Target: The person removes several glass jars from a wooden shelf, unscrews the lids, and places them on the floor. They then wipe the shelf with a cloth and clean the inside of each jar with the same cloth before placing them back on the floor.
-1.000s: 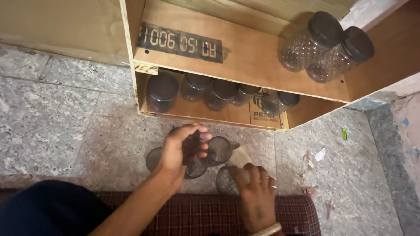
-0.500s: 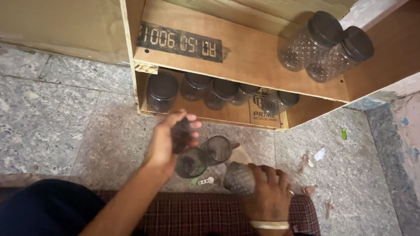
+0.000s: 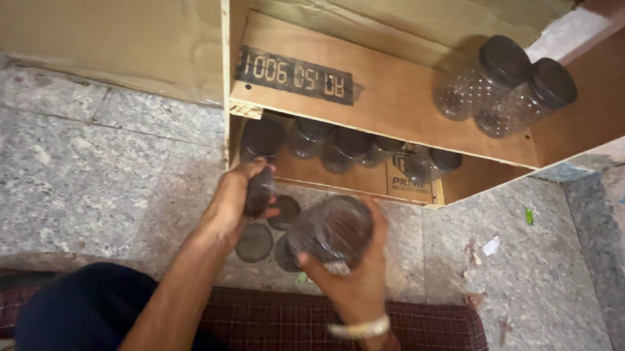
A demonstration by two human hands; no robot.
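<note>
My left hand (image 3: pixel 235 201) grips a dark round lid (image 3: pixel 259 191) edge-on, just in front of the wooden cupboard's lower shelf. My right hand (image 3: pixel 354 272) holds a clear plastic jar (image 3: pixel 327 231) tilted on its side above the floor. Below and between the hands lie two more dark lids (image 3: pixel 255 242) on the stone floor, and part of another jar shows under the held one.
The lower shelf (image 3: pixel 340 180) holds several dark-lidded clear jars (image 3: pixel 261 138). Two more lidded jars (image 3: pixel 503 82) stand on the upper shelf (image 3: pixel 400 95) at the right. A speckled stone floor (image 3: pixel 81 158) spreads to the left. A checked cushion (image 3: pixel 362 332) lies under my arms.
My left hand has lifted a lid off the floor toward the lower shelf. My right hand has picked up a jar from the floor and raised it.
</note>
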